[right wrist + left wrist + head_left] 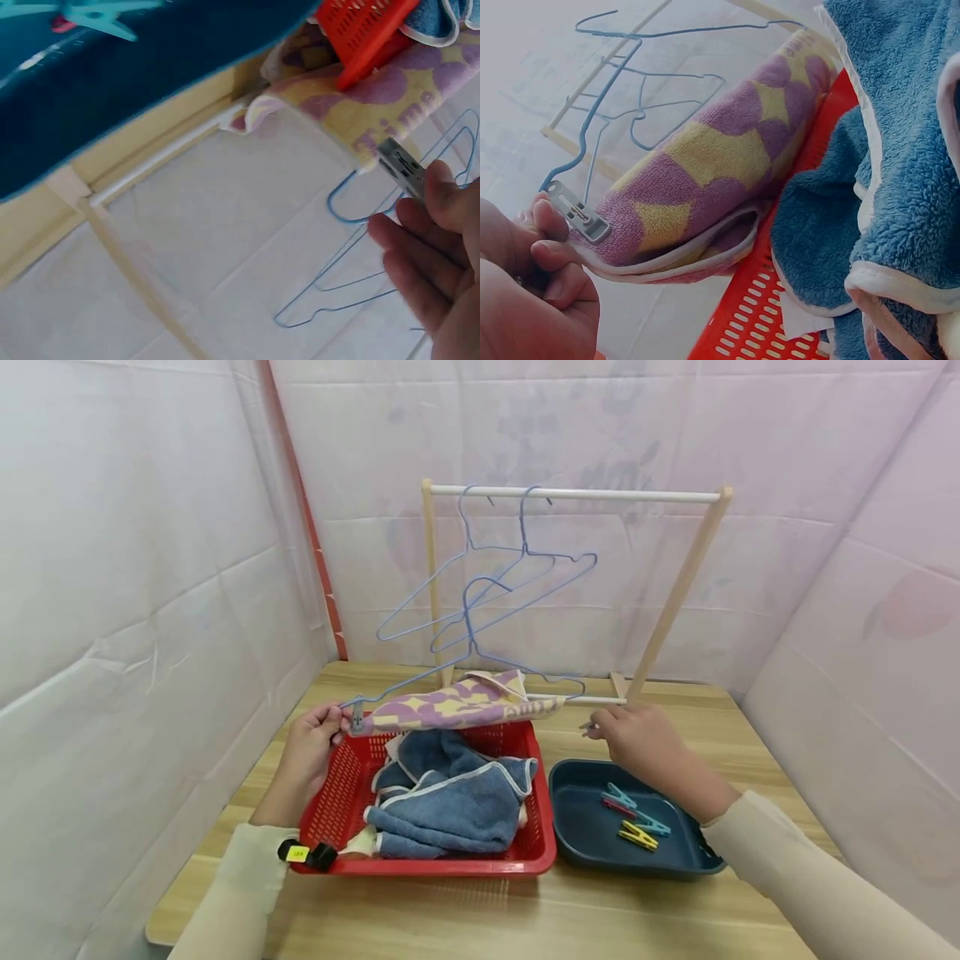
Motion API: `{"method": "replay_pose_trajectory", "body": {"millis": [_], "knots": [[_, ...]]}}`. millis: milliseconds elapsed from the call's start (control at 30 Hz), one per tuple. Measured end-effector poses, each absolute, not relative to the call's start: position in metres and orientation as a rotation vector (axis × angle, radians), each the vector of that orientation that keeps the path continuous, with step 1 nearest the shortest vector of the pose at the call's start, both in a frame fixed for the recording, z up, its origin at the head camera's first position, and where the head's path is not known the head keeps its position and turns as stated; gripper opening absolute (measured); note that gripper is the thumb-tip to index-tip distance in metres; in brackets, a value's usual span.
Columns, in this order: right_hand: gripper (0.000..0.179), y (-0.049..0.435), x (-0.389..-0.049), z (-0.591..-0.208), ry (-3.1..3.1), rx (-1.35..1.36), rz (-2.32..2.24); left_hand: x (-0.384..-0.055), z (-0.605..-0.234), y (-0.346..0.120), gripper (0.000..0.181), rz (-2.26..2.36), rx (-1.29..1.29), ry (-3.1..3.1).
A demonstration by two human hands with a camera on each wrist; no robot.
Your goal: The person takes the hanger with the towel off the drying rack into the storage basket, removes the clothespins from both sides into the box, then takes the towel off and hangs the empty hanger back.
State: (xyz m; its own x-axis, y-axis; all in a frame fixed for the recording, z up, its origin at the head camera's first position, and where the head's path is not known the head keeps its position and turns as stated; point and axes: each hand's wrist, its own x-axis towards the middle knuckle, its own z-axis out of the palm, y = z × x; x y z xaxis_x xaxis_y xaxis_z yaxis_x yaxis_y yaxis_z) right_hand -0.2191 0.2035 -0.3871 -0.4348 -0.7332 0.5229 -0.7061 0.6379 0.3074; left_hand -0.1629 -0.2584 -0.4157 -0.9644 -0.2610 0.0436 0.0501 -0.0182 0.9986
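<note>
A purple and yellow towel (442, 706) hangs along the lower part of a blue wire hanger (471, 643), above the red basket. At the hanger's left end a grey clothespin (581, 212) clips the towel. My left hand (309, 747) pinches that end, thumb and fingers beside the clothespin. My right hand (645, 747) holds a second grey clothespin (403, 166) between thumb and fingers. In the right wrist view, its tip overlaps the towel's right corner, close to the hanger's curved end.
The red basket (546, 827) holds blue towels (457, 802) with white edging. To its right, a dark blue tray (581, 852) contains several coloured clothespins (637, 835). Behind stands a rack (600, 494) with two blue hangers (522, 527) on its white bar. White sheeting encloses the wooden table (600, 918).
</note>
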Motion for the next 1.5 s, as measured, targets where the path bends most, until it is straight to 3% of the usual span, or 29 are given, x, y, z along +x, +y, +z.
{"method": "replay_pose_trajectory", "body": {"millis": [633,767,1167,1500], "knots": [[0.016,0.246,-0.182,-0.471,-2.628,1.094,-0.019,-0.159,-0.412,-0.257,0.025,-2.113,0.209,-2.004],[0.015,0.247,-0.179,-0.473,-2.71,1.095,0.009,-0.159,-0.411,-0.257,0.026,-2.117,0.196,-2.0],[0.031,0.234,-0.184,-0.476,-2.777,1.1,0.007,-0.161,-0.413,-0.254,0.026,-2.114,0.217,-2.034],[0.036,0.172,-0.203,-0.438,-2.606,1.052,0.18,-0.162,-0.411,-0.256,0.027,-2.1,0.225,-2.038]]}}
